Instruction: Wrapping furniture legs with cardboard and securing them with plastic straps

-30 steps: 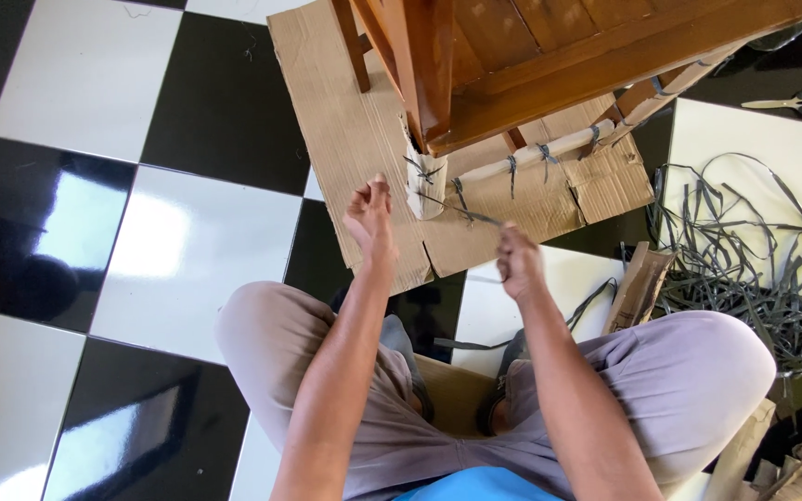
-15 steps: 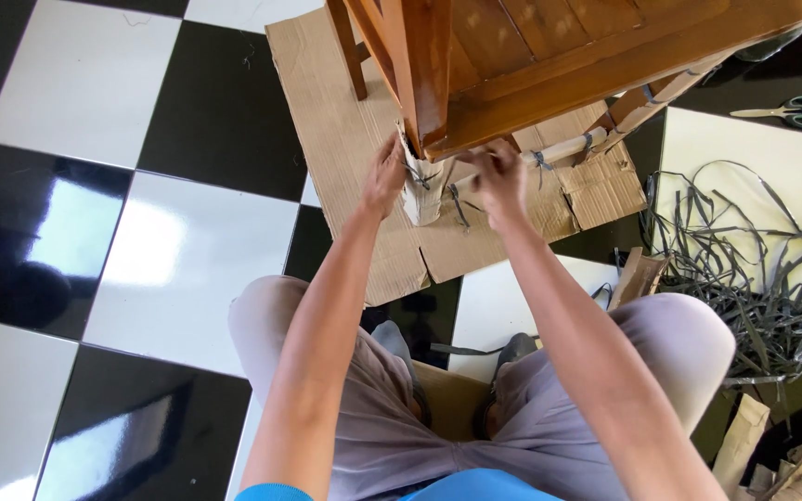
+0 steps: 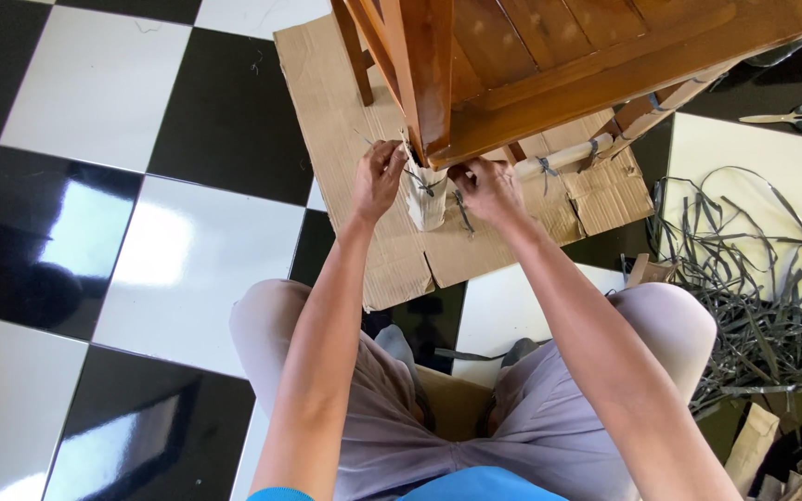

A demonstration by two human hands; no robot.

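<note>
Checkered floor, black and white tiles, glossy. Wooden chair, brown, standing on a flattened cardboard sheet lying on the floor. Heap of grey straps lying loose at right, well apart from the hands; scissors lying beyond it. Chair leg, wrapped in pale cardboard, standing between the two hands. Left hand pinching one end of a thin grey strap beside the wrapped leg; right hand closing on the other end, fingers curled, touching the wrapping.
</note>
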